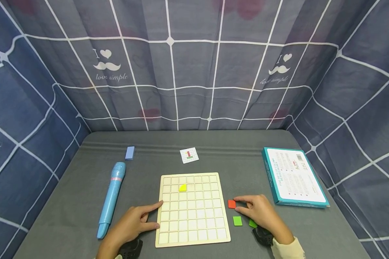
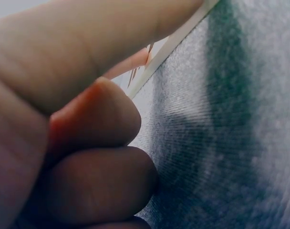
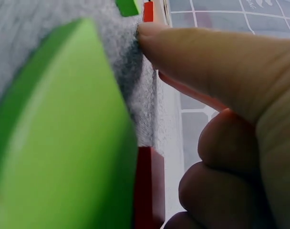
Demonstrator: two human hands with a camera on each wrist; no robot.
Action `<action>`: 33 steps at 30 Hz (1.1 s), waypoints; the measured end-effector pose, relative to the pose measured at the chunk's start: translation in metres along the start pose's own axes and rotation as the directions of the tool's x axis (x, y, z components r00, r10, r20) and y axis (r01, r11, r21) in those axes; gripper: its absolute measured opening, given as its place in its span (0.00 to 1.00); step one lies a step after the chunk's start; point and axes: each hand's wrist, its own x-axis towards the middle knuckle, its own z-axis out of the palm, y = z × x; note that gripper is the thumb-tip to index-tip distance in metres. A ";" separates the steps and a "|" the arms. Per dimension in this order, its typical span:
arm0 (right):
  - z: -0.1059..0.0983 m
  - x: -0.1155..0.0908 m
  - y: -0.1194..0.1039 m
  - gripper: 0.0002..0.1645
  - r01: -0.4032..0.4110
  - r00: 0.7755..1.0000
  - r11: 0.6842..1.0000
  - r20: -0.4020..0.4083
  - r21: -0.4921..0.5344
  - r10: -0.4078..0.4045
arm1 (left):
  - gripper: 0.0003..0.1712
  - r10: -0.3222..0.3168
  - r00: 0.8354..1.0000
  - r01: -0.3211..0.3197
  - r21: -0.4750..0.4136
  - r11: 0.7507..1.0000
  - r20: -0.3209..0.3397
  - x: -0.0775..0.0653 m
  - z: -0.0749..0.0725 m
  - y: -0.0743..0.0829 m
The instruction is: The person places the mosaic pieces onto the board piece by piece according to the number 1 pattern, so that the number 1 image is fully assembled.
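A pale wooden grid board [image 1: 192,210] lies flat, with one yellow tile [image 1: 183,187] in its upper part. My left hand [image 1: 134,223] touches the board's left edge with extended index finger and thumb; its other fingers curl under in the left wrist view. To the right of the board, my right hand [image 1: 259,210] has index finger and thumb spread, their tips right at a red tile [image 1: 231,204]. Below lies a green tile [image 1: 237,221]. Another green tile [image 1: 253,223], partly hidden by the right hand, looms large in the right wrist view near a dark red block [image 3: 150,191].
Behind the board lies a white pattern card [image 1: 189,155]. On the left are a light-blue microphone-shaped case [image 1: 111,201] and a small blue block [image 1: 130,153]. A teal-edged flat box [image 1: 295,176] lies at the right. Patterned curtains [image 1: 194,64] surround the grey table [image 1: 227,154].
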 end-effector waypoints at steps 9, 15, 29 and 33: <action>0.001 -0.002 -0.001 0.16 0.018 1.000 1.000 -0.002 -0.003 -0.018 | 0.40 -0.002 1.000 0.002 0.015 1.000 -0.005 -0.001 0.000 0.001; 0.001 -0.003 -0.002 0.17 0.052 0.999 0.998 -0.013 -0.036 -0.052 | 0.40 -0.009 1.000 0.010 0.018 1.000 -0.001 0.000 0.000 0.002; 0.002 -0.009 -0.005 0.16 0.076 0.991 0.990 -0.096 -0.116 -0.088 | 0.40 0.014 1.000 -0.014 0.012 1.000 -0.009 0.000 -0.001 0.001; 0.001 -0.011 -0.007 0.15 0.077 0.985 0.988 -0.141 -0.131 -0.096 | 0.40 0.014 1.000 -0.014 0.012 1.000 -0.008 0.000 -0.001 0.001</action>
